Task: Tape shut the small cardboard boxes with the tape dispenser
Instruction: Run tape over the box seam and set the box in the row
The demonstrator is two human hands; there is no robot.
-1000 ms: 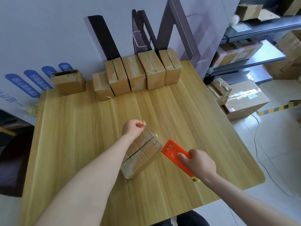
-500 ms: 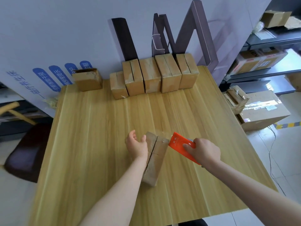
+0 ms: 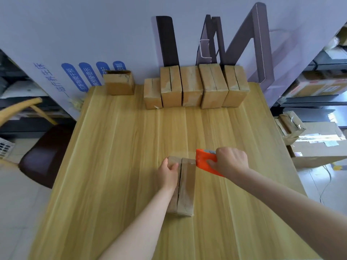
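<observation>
Wooden table (image 3: 116,166) holds cardboard boxes (image 3: 195,87) against a white wall (image 3: 75,34).

We're looking at a bare left forearm (image 3: 142,222) and a bare right forearm (image 3: 293,196), uncovered as far as the view shows; bare left hand (image 3: 168,175), bare right hand (image 3: 230,162), smooth throughout.

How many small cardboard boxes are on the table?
7. One box held by the left hand; a row of five at the table's far edge; one apart, far left.
</observation>
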